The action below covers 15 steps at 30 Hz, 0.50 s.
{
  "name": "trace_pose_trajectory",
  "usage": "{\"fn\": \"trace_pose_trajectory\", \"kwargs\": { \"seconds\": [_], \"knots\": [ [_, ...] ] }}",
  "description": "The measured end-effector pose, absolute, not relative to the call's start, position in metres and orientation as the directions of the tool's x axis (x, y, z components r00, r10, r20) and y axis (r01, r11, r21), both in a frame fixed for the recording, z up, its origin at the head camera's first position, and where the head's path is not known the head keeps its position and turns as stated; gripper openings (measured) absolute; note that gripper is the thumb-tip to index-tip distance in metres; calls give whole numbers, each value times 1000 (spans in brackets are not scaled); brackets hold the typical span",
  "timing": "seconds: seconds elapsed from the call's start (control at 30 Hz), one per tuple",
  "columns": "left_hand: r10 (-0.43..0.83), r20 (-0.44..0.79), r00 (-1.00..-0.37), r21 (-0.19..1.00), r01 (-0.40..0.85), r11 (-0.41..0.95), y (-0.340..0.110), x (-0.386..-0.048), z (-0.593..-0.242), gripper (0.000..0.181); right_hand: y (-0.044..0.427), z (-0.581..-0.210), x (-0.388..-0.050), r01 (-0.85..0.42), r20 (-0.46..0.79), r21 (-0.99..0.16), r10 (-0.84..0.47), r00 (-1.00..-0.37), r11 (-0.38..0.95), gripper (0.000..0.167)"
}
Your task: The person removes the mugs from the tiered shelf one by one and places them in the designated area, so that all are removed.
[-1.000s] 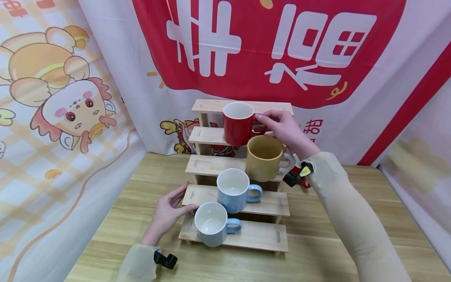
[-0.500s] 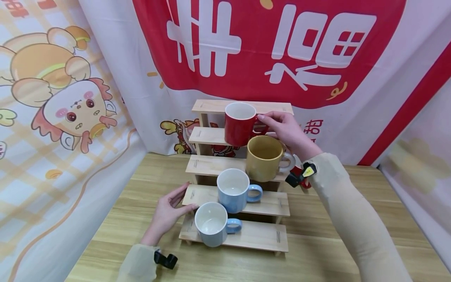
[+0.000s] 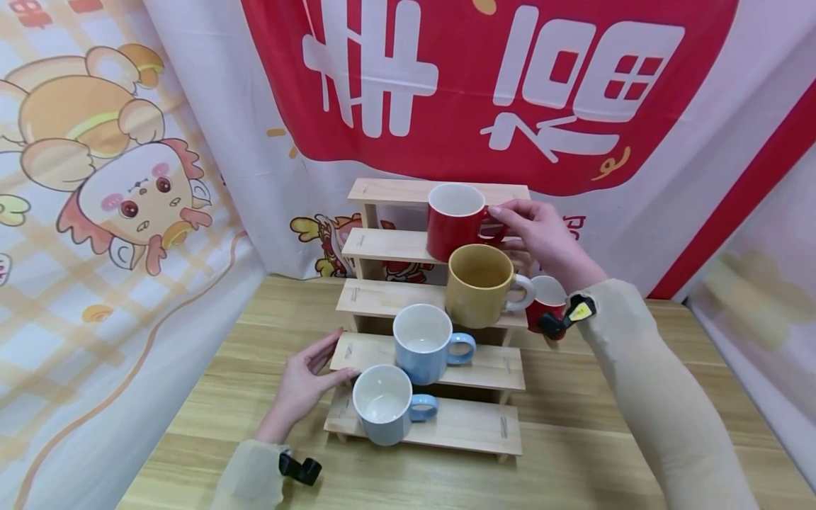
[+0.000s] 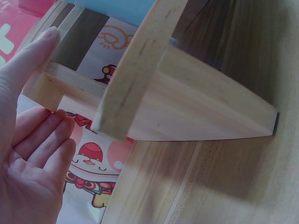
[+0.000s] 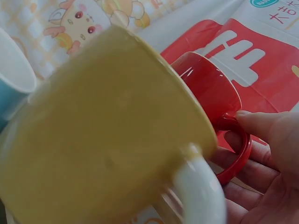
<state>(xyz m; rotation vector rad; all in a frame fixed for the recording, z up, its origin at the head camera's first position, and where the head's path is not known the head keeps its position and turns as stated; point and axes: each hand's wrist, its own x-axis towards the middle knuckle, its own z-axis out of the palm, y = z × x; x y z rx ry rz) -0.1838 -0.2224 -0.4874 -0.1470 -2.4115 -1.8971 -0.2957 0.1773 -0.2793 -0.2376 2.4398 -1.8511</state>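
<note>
A red mug (image 3: 449, 234) with a white inside is at the second-highest step of the wooden tiered rack (image 3: 468, 428). My right hand (image 3: 542, 237) pinches its handle between thumb and fingers, clearly seen in the right wrist view. Whether the mug's base touches the step cannot be told. Just in front, a mustard mug (image 3: 474, 301) with a pale handle stands one step lower. My left hand (image 3: 306, 382) holds the left end of the second-lowest step, thumb at the front and fingers behind. Near it sit a blue mug (image 3: 421, 360) and a pale blue mug (image 3: 382, 418).
Another red mug (image 3: 537, 316) stands on the wood-grain table (image 3: 593, 397) right of the rack, partly behind my right wrist. A printed cloth (image 3: 389, 152) hangs close behind the rack, and more cloth (image 3: 191, 319) rises at the left. The top step (image 3: 392, 190) is bare.
The red mug has moved right along its step with my right hand. More of the red mug on the table now shows. My left hand and the other mugs look unmoved.
</note>
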Motion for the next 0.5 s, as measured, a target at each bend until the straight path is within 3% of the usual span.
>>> {"fn": "trace_pose_trajectory", "kwargs": {
  "seconds": [0.5],
  "knots": [
    [30,106,-994,966,110,236,-222,-183,-486,83,195,-284,-290,-111,73,-957,-149,-986,267,55]
  ]
}}
